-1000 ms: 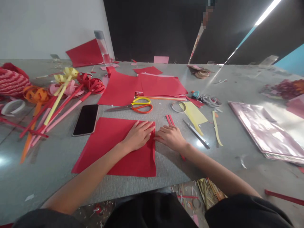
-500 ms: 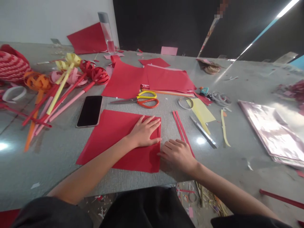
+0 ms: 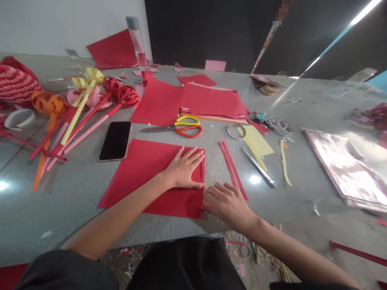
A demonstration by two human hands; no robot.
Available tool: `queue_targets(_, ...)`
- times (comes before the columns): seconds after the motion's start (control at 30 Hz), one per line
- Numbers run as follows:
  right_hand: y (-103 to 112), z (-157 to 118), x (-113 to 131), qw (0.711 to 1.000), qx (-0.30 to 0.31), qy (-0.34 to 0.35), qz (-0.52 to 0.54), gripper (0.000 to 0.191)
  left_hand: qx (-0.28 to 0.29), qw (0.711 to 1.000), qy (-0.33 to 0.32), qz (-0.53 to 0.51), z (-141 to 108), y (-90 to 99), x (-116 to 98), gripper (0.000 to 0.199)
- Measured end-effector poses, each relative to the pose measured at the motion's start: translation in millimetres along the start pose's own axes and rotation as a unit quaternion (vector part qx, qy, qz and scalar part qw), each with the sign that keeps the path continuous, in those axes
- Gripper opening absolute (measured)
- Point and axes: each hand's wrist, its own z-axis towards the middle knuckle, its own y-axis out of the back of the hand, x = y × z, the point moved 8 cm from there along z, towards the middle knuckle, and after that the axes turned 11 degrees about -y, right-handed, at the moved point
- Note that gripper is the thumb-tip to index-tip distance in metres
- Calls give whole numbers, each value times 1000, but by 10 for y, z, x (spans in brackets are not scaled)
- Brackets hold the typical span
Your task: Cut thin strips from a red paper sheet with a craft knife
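Observation:
A sheet of red paper (image 3: 145, 169) lies in front of me, with a narrow folded strip along its right edge. My left hand (image 3: 185, 167) rests flat on the sheet's right part, fingers spread, its thumb reaching that edge. At the lower part of the same edge, my right hand (image 3: 226, 203) is closed, fingers curled, the tips gripping the paper's border; the exact pinch is partly hidden. Two thin red paper strips (image 3: 233, 169) lie just beyond the right hand. Farther right is a craft knife (image 3: 258, 167).
Scissors (image 3: 184, 127) with yellow and orange handles lie behind the sheet, a phone (image 3: 115, 141) to its left. More red paper (image 3: 214, 98), a tape roll (image 3: 236, 131) and yellow paper (image 3: 260, 141) sit farther back. Paper-ball sticks (image 3: 78, 117) crowd the left; a shiny pack (image 3: 347, 165) lies right.
My right hand has slid a little toward me along the paper's right edge. The left thumb has shifted slightly nearer to me; the left palm stays in place.

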Motion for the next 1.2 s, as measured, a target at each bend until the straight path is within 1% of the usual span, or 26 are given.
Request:
queue_targets(0.1,13,-12,12,1000,1,7,29,10,5,1000,0,-2,2,-7,3,97)
queue_targets(0.2,12,-41,38,999,5,21,43,14,8,1000,1,-8,5,-3,3,99)
queue_targets(0.33,14,-82,93,998,12,54,36,16,12,1000,2,-14,6,2,-2,100)
queue_targets(0.53,56,-95,124,997,11,78,22,17,9,1000,0,-17,5,-4,5,102)
queue_targets(0.67,89,-126,170,996,-7,78,38,18,2,1000,-2,-21,3,0,10,103)
queue_targets(0.77,47,-180,210,995,12,70,77,17,1,1000,-2,-20,1,1,12,103)
queue_targets(0.83,26,-224,181,992,22,57,114,21,1,1000,-1,-16,-1,-1,15,103)
queue_targets(0.9,51,-260,28,987,6,19,157,20,2,1000,-1,-13,-3,-7,20,103)
queue_targets(0.93,78,-278,-107,984,-13,-12,176,17,4,1000,-1,-12,-3,-10,23,104)
queue_targets(1.0,150,-329,-483,975,-69,-100,188,12,6,1000,3,-9,-1,-12,33,104)
queue_targets(1.07,227,-421,-918,959,-134,-200,146,14,8,1000,14,-5,3,-9,50,103)
queue_targets(1.1,248,-476,-1123,950,-155,-250,109,16,8,1000,22,-3,7,-8,59,103)
queue_targets(1.17,249,-582,-1466,928,-166,-332,36,24,8,999,40,2,13,-7,75,102)
queue_targets(1.2,225,-620,-1593,920,-156,-359,8,27,7,999,49,5,14,-7,83,102)
